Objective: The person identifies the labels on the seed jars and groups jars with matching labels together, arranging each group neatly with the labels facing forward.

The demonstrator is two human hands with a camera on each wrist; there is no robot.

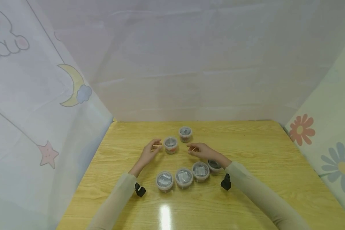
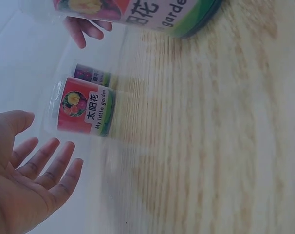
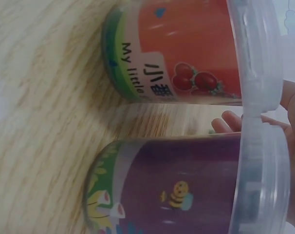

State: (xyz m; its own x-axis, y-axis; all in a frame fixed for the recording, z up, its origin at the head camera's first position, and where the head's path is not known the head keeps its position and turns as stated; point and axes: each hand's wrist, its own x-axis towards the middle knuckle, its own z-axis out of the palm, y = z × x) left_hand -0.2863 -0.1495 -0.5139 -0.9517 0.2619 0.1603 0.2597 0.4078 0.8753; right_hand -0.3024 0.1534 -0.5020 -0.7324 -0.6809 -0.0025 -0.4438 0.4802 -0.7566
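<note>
My left hand [image 1: 151, 151], fingers loosely bent and holding nothing, is just left of a clear-lidded plastic tub [image 1: 171, 145]. In the left wrist view, that hand [image 2: 33, 183] is apart from a tub with a red flower label [image 2: 86, 107] reading "My little garden". Behind it stands a tub with a dark purple label [image 2: 84, 73]. My right hand [image 1: 202, 150] hovers right of these tubs with nothing in its grasp. A farther tub [image 1: 185, 134] stands at the back. The right wrist view shows a tomato-label tub [image 3: 191, 53] and a purple bee-label tub [image 3: 186, 180], partly hiding the right hand [image 3: 294, 114].
Nearer me, a slanting row of lidded tubs holds a left tub [image 1: 164, 181], a second [image 1: 184, 177], a third [image 1: 200, 171] and a dark-topped one [image 1: 214, 164] partly under the right forearm. The wooden table [image 1: 247, 198] meets printed sheets [image 1: 189, 80] behind and at both sides.
</note>
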